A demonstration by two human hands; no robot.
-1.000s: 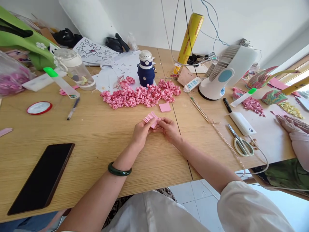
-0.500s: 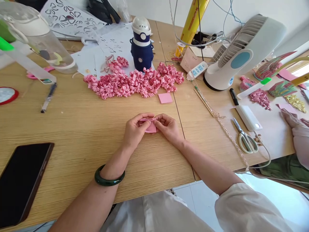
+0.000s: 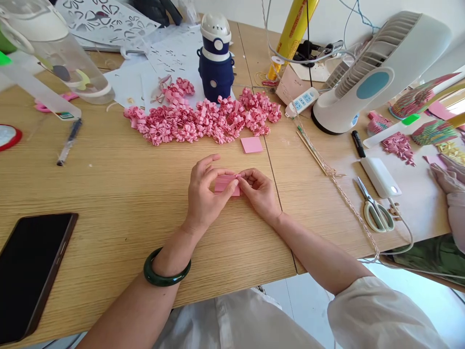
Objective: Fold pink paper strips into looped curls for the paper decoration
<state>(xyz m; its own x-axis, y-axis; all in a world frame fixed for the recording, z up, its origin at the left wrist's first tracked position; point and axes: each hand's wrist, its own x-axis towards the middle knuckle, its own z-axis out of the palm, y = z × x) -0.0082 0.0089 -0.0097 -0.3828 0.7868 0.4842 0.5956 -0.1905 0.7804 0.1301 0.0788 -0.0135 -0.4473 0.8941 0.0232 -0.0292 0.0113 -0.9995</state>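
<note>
A small pink paper piece (image 3: 225, 184) lies between both my hands just above the wooden table (image 3: 119, 194). My left hand (image 3: 205, 194) pinches its left side with thumb and forefinger, the other fingers lifted. My right hand (image 3: 258, 191) is curled and pinches the paper's right edge. A green bangle (image 3: 165, 271) sits on my left wrist. Beyond the hands lies a flat pink paper square (image 3: 252, 144), and behind it a long heap of curled pink paper pieces (image 3: 203, 121).
A black phone (image 3: 29, 266) lies at the near left. A dark blue bottle (image 3: 216, 58), a clear jug (image 3: 58, 53), a pen (image 3: 68, 143), a white fan (image 3: 378, 72), scissors (image 3: 376, 211) and a power strip (image 3: 301, 102) stand around. Another person's hand (image 3: 448, 174) rests at the far right.
The view has tilted down and drawn nearer. The pink paper has been folded smaller and lowered toward the table, with my left fingers now spread over it.
</note>
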